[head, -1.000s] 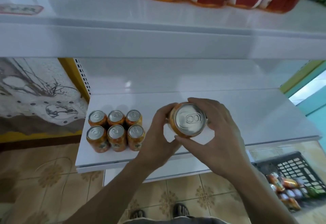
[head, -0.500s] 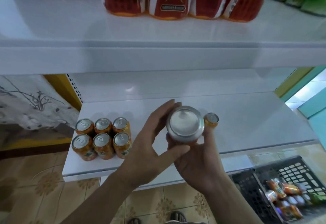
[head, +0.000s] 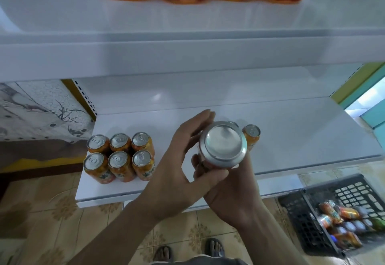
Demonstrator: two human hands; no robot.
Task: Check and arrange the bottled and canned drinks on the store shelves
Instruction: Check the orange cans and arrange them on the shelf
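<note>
Right of the six-can block, over the front half of the lower shelf: held can, raised off the shelf, plain domed end turned up to the camera, so inverted, as I judge it. Right hand is under and round it, fingers curled on the body. Left hand is laid against the side nearer the block, fingers long and straight, thumb crossing over the right hand's fingers. A steadying touch, not a clasp.

Lone can stands upright farther right of the block, just beyond the held can and partly hidden by it. Basket of more cans sits on the floor, well right of the block and lower.

Risks, judged:
- Only one hand truly grips. The can is smooth metal. If the right fingers shift to turn it upright with the left hand flat, it may slip and drop onto the shelf edge or the tiled floor, and dent or burst.
- Set down inverted, it would break the block's pattern of tabs up. It needs turning first.
- Lowered where it hangs, its body may clip the lone can and tip it. Nothing braces that one.
- Carried toward the block, a wrist or the can's rim could nudge the block's right-hand column. The cans are close-packed, so one knock shifts several.
- Whether the check of the base is finished, cannot tell.
</note>
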